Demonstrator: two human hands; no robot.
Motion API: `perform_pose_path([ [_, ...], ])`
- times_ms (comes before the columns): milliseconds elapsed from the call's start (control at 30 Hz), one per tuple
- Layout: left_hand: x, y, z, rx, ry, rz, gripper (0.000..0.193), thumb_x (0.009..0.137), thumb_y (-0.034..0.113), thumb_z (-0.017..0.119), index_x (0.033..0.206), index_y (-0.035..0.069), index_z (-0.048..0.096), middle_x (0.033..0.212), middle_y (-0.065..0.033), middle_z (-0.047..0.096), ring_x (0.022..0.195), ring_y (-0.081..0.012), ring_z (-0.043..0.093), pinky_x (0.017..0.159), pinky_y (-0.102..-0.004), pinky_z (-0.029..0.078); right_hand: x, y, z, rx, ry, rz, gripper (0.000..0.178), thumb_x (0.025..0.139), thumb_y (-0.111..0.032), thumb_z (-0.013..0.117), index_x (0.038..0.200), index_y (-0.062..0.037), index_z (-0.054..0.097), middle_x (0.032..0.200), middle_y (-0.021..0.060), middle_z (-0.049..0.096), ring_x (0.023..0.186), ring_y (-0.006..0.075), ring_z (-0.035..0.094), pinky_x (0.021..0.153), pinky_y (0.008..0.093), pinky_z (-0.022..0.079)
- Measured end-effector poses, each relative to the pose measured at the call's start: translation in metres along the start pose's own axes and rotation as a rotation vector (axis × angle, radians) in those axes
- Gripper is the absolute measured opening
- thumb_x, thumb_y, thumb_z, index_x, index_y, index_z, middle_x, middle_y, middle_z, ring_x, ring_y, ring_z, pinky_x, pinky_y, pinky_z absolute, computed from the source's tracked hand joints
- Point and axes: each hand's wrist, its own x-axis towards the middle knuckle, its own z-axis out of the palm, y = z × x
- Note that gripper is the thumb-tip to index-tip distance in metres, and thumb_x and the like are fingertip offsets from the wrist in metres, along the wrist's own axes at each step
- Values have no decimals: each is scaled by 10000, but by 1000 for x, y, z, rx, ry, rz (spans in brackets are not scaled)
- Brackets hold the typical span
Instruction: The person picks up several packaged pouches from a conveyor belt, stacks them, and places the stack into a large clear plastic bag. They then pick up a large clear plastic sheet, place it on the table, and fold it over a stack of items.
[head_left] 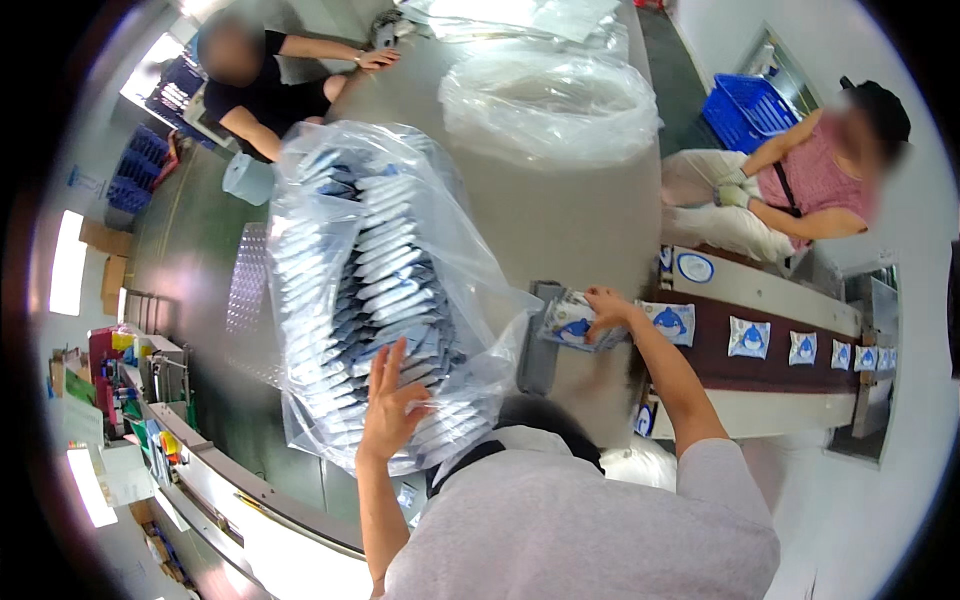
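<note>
A large clear plastic bag (470, 270) lies open in front of me on the left, with several rows of flat white-and-blue packets (385, 240) standing tightly packed inside. My left hand (392, 405) rests over the near end of these rows, fingers stretched out and apart, holding nothing. To the right, my right hand (610, 312) has its thumb and fingers round a small stack of soft packets (572, 320) printed with a blue whale. That stack is over a grey tray-like piece (538, 345) by the conveyor's end. How many packets it grips is hidden.
A dark red conveyor belt (720, 362) on the right carries several spaced packets (748, 338). Crumpled clear bags (550, 105) lie on the grey table (520, 215). One person (265, 100) sits far left, another (800, 190) far right near a blue crate (748, 110).
</note>
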Motion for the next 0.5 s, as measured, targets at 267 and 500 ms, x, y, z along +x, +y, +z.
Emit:
perform_pose_path([
  [267,-8,3,-4,76,-5,30,233,594,97,779,782,78,642,1457,-169,257,1292,-450,280,1048,-523,282,-38,-70,-79,165,373,196,1068,467,-390,839,1335,-3,351,1248,274,464,1184,401,425,991,420,355],
  [500,-3,1,-9,75,-37,77,220,648,145,763,828,102,645,1421,-205,280,1268,-480,278,1034,-530,299,-72,-247,-131,672,587,-514,975,497,-279,848,1282,21,353,1249,172,466,1175,290,454,1014,400,325],
])
